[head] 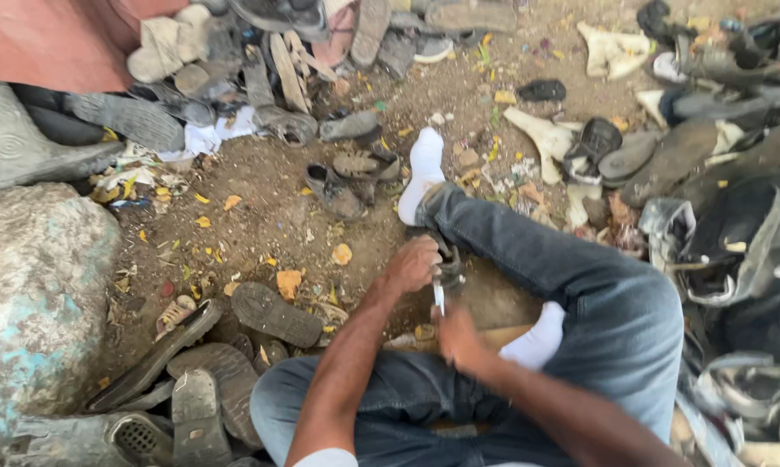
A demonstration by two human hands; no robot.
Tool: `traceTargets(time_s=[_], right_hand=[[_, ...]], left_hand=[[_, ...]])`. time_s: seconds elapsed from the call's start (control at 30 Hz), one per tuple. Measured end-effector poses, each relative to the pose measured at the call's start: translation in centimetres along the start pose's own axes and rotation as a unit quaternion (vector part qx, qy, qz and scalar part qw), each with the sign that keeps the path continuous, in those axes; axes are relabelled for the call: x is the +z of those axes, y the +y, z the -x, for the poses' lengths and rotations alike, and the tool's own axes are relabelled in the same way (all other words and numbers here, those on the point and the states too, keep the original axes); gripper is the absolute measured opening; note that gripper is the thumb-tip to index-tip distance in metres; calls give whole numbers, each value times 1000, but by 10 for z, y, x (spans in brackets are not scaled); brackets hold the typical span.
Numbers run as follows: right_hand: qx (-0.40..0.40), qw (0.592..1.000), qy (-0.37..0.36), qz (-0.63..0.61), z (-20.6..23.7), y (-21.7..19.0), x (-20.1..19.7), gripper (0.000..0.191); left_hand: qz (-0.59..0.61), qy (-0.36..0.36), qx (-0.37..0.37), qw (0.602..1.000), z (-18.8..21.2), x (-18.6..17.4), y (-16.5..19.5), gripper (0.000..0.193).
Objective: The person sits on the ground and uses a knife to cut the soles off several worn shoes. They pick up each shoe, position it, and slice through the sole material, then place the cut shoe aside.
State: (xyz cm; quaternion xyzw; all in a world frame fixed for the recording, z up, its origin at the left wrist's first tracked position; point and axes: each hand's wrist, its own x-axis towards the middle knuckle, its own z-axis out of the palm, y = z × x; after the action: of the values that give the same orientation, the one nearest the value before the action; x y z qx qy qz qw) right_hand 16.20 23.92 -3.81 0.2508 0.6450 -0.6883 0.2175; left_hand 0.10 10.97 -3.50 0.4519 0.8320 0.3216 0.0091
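Observation:
I sit on dirt ground in blue jeans and white socks. My left hand (412, 264) grips a dark shoe piece (448, 266) pressed against my outstretched leg. My right hand (459, 339) is closed around a small knife; its light blade (439, 297) points up toward the shoe piece, just below my left hand. How the blade meets the piece is hidden by my fingers.
Worn shoes, sandals and loose soles lie all round: a heap at the top (260, 60), another on the right (718, 225), several soles at lower left (208, 363). A large grey rock (35, 285) stands on the left. Yellow leaves litter the dirt.

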Motion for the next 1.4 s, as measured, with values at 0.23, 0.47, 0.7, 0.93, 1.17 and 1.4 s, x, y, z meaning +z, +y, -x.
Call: traceTargets(time_s=[0.23,0.47,0.7,0.93,1.17,1.4], right_hand=[[36,999,27,-27,29,-8,30,15],[88,995,3,45,38,-26,-9,16],[-28,953,-61,297,-17,-45,-38,29],[-243,908,-32,340,-68,-82,-4,38],[-257,865,-42,428,-80,-102,18,24],[-197,892,-24,407,-49,-62,10,27]], left_hand=[[-37,-5,-38,999,-7,4,4,15],[-187,69,51,979,8,10,29,15],[-163,83,-269,946,17,15,34,17],[15,254,-341,905,13,-1,3,26],[40,327,-349,877,22,4,-10,27],[68,397,-343,848,29,21,-12,23]])
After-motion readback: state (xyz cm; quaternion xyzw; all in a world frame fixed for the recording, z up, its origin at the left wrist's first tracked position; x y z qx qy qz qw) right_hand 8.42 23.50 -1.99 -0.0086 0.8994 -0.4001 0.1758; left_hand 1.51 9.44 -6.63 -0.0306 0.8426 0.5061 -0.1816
